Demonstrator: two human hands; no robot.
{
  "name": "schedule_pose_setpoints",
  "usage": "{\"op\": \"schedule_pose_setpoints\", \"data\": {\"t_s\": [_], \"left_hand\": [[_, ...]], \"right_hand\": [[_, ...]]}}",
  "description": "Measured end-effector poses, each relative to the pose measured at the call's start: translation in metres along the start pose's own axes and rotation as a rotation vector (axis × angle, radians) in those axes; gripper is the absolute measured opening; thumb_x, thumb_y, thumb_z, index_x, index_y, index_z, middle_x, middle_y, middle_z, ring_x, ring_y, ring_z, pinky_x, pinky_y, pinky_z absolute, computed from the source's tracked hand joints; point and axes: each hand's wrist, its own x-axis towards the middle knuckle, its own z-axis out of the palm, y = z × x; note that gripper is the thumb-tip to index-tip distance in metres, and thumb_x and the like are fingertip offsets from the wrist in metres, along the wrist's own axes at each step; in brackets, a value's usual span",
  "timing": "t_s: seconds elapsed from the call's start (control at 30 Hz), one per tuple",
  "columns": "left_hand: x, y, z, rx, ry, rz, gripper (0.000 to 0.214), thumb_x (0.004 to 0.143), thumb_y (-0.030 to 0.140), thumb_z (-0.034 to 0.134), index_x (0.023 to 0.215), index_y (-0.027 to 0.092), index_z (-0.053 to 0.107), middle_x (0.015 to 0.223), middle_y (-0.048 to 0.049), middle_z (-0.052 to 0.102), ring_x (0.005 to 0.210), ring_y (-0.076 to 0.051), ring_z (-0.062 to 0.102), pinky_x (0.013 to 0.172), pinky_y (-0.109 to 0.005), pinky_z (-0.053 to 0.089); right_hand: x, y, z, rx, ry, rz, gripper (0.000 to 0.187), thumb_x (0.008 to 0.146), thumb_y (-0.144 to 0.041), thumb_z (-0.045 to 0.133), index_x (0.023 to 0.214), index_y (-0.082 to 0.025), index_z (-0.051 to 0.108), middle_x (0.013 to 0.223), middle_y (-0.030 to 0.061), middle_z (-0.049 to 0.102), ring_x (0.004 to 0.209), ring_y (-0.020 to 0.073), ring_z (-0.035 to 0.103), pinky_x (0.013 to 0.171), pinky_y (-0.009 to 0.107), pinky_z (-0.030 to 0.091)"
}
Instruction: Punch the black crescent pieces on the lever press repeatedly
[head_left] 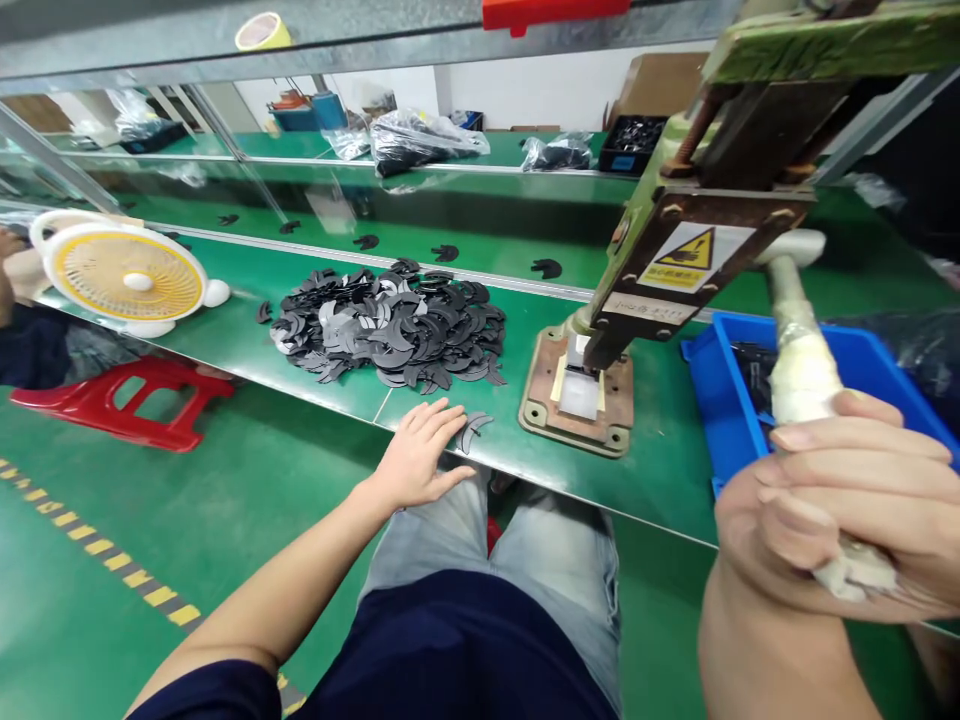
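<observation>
lying just beside left hand [416, 455], black crescents [475, 428]; lever [799, 350] in right hand [832, 500]

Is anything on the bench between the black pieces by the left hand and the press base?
Nothing visible. The left hand lies beside a few black crescent pieces; from them to the press base only bare green bench shows. The big pile lies farther back. The right hand grips the press handle.

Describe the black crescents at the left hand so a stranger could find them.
Start at the green table, just left of the press base. Beside the left hand lie the black crescents. Unlike the big heap behind, they sit apart near the front edge.
</observation>
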Motion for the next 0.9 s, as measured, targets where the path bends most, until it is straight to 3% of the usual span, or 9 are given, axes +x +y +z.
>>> {"op": "schedule_pose_setpoints", "data": {"t_s": [0.13,0.27,0.37,0.47,0.53,0.6,0.73,0.9], "left_hand": [[0.009,-0.004,0.002,-0.017,-0.127,0.129,0.057,0.1,0.036,0.064,0.154,0.023,0.055,0.153,-0.0138,0.06,0.152,-0.036,0.046,0.13,-0.06,0.026],[0.012,-0.002,0.011,-0.088,-0.096,0.199,0.037,0.097,0.023,0.064,0.133,0.025,0.07,0.139,-0.0128,0.07,0.144,-0.033,0.056,0.128,-0.06,0.033],[0.016,0.007,0.017,-0.297,-0.066,0.247,0.021,0.096,0.017,0.062,0.114,0.022,0.071,0.134,-0.0126,0.072,0.14,-0.031,0.06,0.124,-0.058,0.04],[0.035,0.019,0.016,-0.643,-0.017,0.014,0.007,0.099,0.026,0.065,0.103,0.02,0.064,0.115,-0.0117,0.076,0.116,-0.025,0.073,0.106,-0.047,0.057],[0.059,0.025,0.011,-0.907,0.008,-0.249,0.023,0.098,0.04,0.07,0.102,0.02,0.059,0.101,-0.0087,0.075,0.094,-0.021,0.076,0.086,-0.038,0.063],[0.093,0.026,0.006,-1.134,-0.005,-0.412,0.04,0.092,0.053,0.076,0.101,0.018,0.058,0.087,-0.0043,0.073,0.077,-0.018,0.075,0.074,-0.032,0.062],[0.163,0.025,0.006,-1.231,-0.064,-0.464,0.05,0.083,0.058,0.085,0.092,0.016,0.06,0.07,-0.0008,0.068,0.055,-0.011,0.063,0.055,-0.022,0.052],[0.214,0.031,0.028,-1.148,-0.278,-0.489,0.041,0.095,0.049,0.077,0.086,0.018,0.052,0.061,-0.0007,0.066,0.044,-0.01,0.058,0.043,-0.018,0.042]], "right_hand": [[0.0,-0.004,0.0,-0.02,-0.021,0.023,0.055,0.077,-0.049,0.078,0.047,-0.023,0.039,0.044,-0.0042,0.05,0.053,0.0155,0.06,0.08,0.054,0.06],[0.001,-0.012,0.0,-0.056,-0.052,0.068,0.051,0.078,-0.048,0.077,0.05,-0.024,0.042,0.048,-0.005,0.052,0.056,0.0163,0.061,0.083,0.055,0.058],[0.003,-0.02,-0.002,-0.074,-0.099,0.113,0.046,0.08,-0.045,0.075,0.053,-0.023,0.044,0.052,-0.005,0.054,0.062,0.0165,0.062,0.089,0.056,0.057],[0.005,-0.027,-0.003,-0.078,-0.159,0.13,0.041,0.082,-0.042,0.073,0.057,-0.023,0.047,0.055,-0.0047,0.054,0.065,0.0168,0.063,0.092,0.057,0.056],[0.006,-0.03,-0.004,-0.091,-0.169,0.145,0.039,0.084,-0.041,0.072,0.059,-0.023,0.048,0.056,-0.0046,0.054,0.066,0.017,0.063,0.093,0.057,0.056],[0.007,-0.032,-0.004,-0.098,-0.181,0.16,0.037,0.085,-0.042,0.071,0.061,-0.024,0.049,0.057,-0.0047,0.055,0.067,0.0173,0.063,0.094,0.058,0.056],[0.008,-0.034,-0.006,-0.089,-0.211,0.171,0.032,0.084,-0.039,0.071,0.063,-0.025,0.051,0.059,-0.0044,0.057,0.069,0.018,0.064,0.096,0.059,0.055],[0.01,-0.038,-0.008,-0.095,-0.251,0.177,0.026,0.086,-0.035,0.068,0.067,-0.025,0.054,0.063,-0.0034,0.059,0.073,0.0192,0.065,0.098,0.06,0.055]]}}
